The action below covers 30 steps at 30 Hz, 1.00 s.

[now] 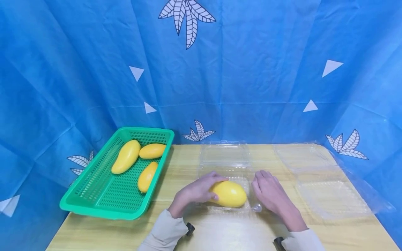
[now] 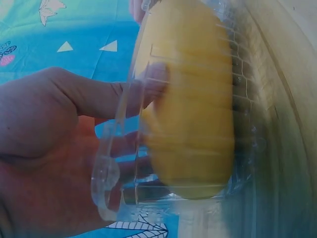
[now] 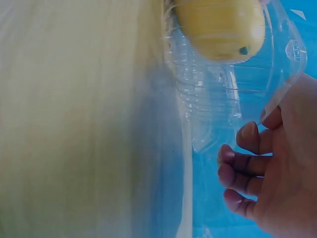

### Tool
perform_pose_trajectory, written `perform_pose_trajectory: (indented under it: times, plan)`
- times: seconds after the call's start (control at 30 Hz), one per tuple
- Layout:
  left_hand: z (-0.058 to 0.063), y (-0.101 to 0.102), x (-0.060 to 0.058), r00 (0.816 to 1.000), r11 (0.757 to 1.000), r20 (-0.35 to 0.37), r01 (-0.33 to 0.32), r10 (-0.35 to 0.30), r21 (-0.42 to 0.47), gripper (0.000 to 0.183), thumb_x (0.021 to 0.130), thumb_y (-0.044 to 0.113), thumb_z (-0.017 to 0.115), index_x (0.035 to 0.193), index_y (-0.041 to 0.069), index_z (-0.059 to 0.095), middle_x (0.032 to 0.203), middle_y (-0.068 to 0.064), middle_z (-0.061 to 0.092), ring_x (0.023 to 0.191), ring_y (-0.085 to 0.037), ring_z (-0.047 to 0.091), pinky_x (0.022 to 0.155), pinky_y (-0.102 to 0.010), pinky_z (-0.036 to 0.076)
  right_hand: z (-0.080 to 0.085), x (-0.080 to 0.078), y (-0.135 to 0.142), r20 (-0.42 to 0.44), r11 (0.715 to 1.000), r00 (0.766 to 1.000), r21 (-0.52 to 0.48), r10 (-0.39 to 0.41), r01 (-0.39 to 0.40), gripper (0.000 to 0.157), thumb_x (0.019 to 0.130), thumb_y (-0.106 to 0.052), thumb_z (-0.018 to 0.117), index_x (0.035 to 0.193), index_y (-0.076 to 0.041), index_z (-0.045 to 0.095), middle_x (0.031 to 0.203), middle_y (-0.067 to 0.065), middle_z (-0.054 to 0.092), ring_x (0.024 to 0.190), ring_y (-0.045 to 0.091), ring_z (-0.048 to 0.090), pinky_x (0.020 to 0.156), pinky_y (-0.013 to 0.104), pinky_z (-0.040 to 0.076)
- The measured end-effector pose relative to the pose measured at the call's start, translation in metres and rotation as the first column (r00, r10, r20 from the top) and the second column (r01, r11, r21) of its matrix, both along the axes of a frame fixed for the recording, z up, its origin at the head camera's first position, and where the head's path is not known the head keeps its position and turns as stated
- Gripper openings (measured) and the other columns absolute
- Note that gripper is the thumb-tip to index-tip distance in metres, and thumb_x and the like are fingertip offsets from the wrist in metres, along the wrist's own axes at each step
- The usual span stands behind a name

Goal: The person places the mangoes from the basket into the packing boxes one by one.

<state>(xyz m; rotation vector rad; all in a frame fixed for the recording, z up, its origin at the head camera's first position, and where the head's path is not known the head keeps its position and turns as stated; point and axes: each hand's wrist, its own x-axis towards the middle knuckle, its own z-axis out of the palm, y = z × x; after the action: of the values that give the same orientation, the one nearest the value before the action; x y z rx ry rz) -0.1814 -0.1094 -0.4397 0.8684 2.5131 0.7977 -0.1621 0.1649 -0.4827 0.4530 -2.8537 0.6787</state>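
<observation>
A large yellow mango (image 1: 230, 194) lies in the near half of a clear plastic clamshell box (image 1: 224, 170), which stands with its lid folded back on the table. My left hand (image 1: 201, 190) grips the mango from its left end, the thumb on its near side and the fingers over its far side. In the left wrist view the mango (image 2: 190, 109) shows through the ribbed clear wall. At the box's right edge is my right hand (image 1: 270, 190), its fingers curled. The right wrist view shows its thumb and forefinger (image 3: 247, 136) pinching the clear rim (image 3: 282, 96).
On the left a green plastic basket (image 1: 106, 205) holds a long yellow mango (image 1: 127, 157) and two smaller orange-yellow ones, one of them the upper mango (image 1: 153, 151). Another opened clear clamshell box (image 1: 333, 195) lies on the right of the wooden table (image 1: 232, 233). A blue curtain (image 1: 251, 69) hangs behind.
</observation>
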Motion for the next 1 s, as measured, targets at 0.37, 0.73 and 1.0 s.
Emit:
perform_pose_trajectory:
  times: [0.37,0.73,1.0]
  plan:
    - [-0.001,-0.002,-0.001,0.998,0.999,-0.032,0.052,-0.052,-0.002,0.07,0.083,0.004,0.081,0.147,0.013,0.054,0.143,-0.004,0.054,0.129,-0.02,0.052,0.112,-0.043,0.043,-0.004,0.0,-0.003,-0.058,0.997,0.998,0.072,-0.004,0.008,0.021,0.102,-0.013,0.045,0.082,-0.014,0.054,0.079,0.001,0.049,0.079,0.021,0.05,0.074,0.044,0.049]
    - [0.007,-0.001,0.002,0.994,0.995,-0.054,0.094,-0.096,-0.031,0.068,0.087,0.011,0.081,0.148,0.012,0.051,0.147,-0.004,0.054,0.135,-0.02,0.049,0.115,-0.039,0.039,-0.001,0.0,-0.002,-0.064,0.998,0.998,0.069,-0.01,0.014,0.024,0.102,-0.013,0.044,0.08,-0.015,0.05,0.076,0.0,0.046,0.076,0.021,0.047,0.07,0.04,0.044]
    - [0.031,-0.003,0.018,0.994,0.997,-0.085,0.07,-0.067,0.03,0.053,0.097,0.018,0.071,0.147,0.015,0.054,0.151,-0.001,0.052,0.14,-0.02,0.046,0.116,-0.039,0.038,-0.001,0.0,-0.003,-0.056,0.998,0.998,0.067,-0.017,0.021,0.021,0.101,-0.012,0.046,0.08,-0.014,0.05,0.077,0.001,0.045,0.076,0.022,0.046,0.071,0.041,0.045]
